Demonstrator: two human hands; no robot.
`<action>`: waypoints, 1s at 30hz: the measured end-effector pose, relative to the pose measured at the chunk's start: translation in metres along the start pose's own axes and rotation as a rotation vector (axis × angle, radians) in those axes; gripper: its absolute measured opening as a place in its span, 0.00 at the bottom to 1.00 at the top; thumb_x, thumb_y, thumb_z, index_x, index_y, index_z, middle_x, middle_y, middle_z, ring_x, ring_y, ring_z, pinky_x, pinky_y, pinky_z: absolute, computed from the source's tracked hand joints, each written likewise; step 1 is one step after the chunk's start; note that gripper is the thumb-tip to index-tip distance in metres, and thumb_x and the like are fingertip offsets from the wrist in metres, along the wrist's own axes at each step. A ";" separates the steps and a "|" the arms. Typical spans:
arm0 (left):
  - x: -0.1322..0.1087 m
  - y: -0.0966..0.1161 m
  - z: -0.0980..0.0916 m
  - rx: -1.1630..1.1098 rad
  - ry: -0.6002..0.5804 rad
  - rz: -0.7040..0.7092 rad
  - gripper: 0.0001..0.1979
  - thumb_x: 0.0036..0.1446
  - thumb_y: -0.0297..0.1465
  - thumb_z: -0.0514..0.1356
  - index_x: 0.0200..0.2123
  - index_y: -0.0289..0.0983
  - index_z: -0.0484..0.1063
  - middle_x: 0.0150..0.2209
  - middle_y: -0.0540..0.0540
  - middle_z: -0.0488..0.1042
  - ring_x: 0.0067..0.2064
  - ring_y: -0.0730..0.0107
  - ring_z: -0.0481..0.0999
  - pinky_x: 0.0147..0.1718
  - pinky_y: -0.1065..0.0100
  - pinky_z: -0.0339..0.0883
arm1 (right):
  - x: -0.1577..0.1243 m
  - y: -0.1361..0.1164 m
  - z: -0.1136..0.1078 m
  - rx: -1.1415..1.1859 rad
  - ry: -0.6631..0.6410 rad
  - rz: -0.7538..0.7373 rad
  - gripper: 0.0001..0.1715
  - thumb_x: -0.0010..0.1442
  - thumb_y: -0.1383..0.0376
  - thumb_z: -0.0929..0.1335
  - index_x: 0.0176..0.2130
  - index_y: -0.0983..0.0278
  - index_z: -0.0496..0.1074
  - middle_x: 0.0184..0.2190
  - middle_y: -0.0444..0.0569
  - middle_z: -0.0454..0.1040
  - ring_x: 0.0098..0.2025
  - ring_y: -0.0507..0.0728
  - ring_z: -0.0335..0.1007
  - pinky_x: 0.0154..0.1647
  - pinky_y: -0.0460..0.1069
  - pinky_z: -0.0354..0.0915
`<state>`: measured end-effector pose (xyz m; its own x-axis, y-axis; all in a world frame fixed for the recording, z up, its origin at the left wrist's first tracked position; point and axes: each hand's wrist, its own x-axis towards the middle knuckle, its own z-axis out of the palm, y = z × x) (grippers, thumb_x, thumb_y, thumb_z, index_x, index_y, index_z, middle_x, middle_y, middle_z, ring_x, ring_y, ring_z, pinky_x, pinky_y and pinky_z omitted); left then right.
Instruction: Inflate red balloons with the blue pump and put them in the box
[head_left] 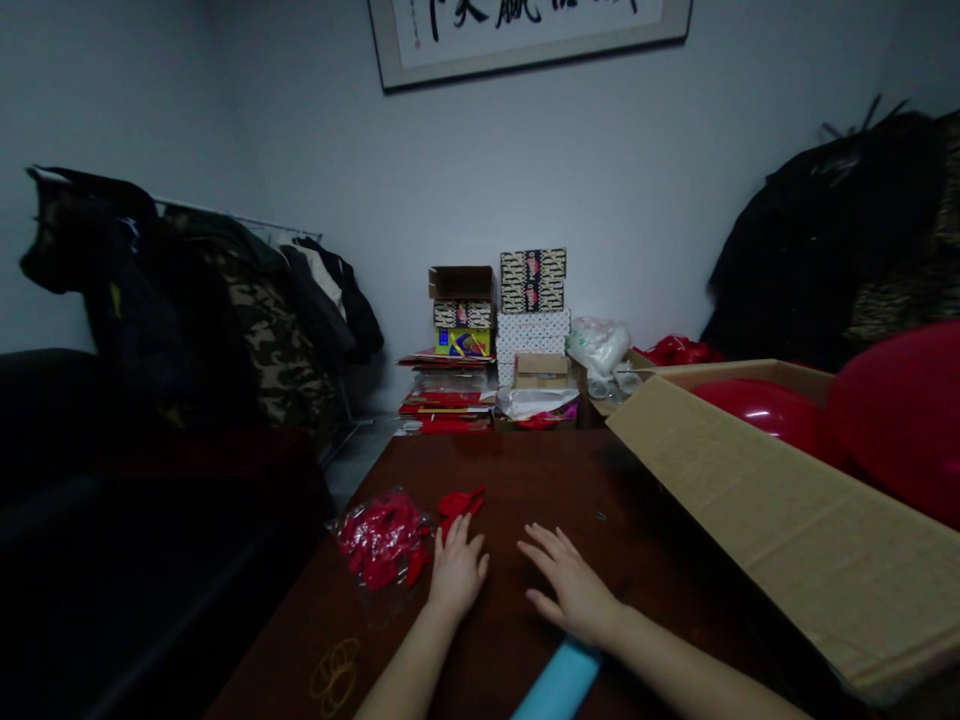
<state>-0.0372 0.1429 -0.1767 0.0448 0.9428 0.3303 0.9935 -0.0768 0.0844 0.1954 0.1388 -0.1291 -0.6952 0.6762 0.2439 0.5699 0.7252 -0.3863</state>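
Note:
My left hand is open, palm down over the dark brown table. Its fingertips reach the loose red deflated balloons; whether they touch cannot be told. To its left lies a clear plastic bag of red balloons. My right hand is also open, fingers spread, with nothing in it. Under its wrist a light blue, long object sticks out toward me; the hand hides its far end, and its kind is unclear.
Several yellowish rubber bands lie at the near left. At right, a cardboard box holds inflated red balloons. Stacked boxes stand beyond the table. A black sofa is at left, and coats hang behind it.

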 end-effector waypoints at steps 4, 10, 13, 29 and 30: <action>0.016 -0.011 0.015 0.046 0.021 -0.020 0.18 0.53 0.33 0.53 0.48 0.39 0.69 0.61 0.40 0.57 0.63 0.57 0.50 0.59 0.47 0.38 | 0.027 0.008 0.018 -0.004 -0.044 0.007 0.34 0.57 0.53 0.62 0.61 0.58 0.51 0.64 0.52 0.48 0.65 0.59 0.38 0.63 0.61 0.38; 0.044 -0.030 0.036 0.105 -0.011 -0.050 0.21 0.52 0.31 0.52 0.50 0.36 0.68 0.61 0.38 0.58 0.63 0.56 0.50 0.60 0.46 0.35 | 0.074 0.027 0.046 -0.037 -0.077 0.009 0.35 0.56 0.53 0.63 0.60 0.58 0.52 0.63 0.52 0.48 0.65 0.60 0.39 0.63 0.62 0.38; 0.053 -0.036 0.045 0.152 -0.021 -0.029 0.20 0.52 0.29 0.52 0.48 0.37 0.71 0.60 0.38 0.59 0.63 0.55 0.51 0.59 0.45 0.34 | 0.095 0.037 0.060 -0.040 -0.083 0.008 0.35 0.55 0.53 0.63 0.60 0.58 0.53 0.63 0.52 0.49 0.65 0.60 0.39 0.63 0.61 0.38; 0.021 -0.018 0.018 -0.082 0.055 0.171 0.11 0.54 0.25 0.53 0.30 0.40 0.75 0.53 0.45 0.68 0.61 0.58 0.55 0.60 0.48 0.41 | 0.127 0.049 0.073 -0.086 -0.101 -0.038 0.09 0.52 0.67 0.64 0.32 0.60 0.74 0.54 0.49 0.65 0.63 0.60 0.46 0.62 0.63 0.35; 0.013 -0.015 0.014 -0.099 0.052 0.181 0.11 0.53 0.25 0.53 0.30 0.40 0.75 0.54 0.45 0.68 0.61 0.59 0.55 0.61 0.47 0.40 | 0.117 0.046 0.068 -0.078 -0.111 -0.041 0.08 0.52 0.66 0.64 0.30 0.60 0.73 0.51 0.49 0.67 0.62 0.59 0.49 0.62 0.63 0.36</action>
<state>-0.0498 0.1612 -0.1867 0.2136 0.8928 0.3965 0.9545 -0.2772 0.1100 0.1102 0.2429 -0.1790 -0.7602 0.6306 0.1563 0.5696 0.7627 -0.3064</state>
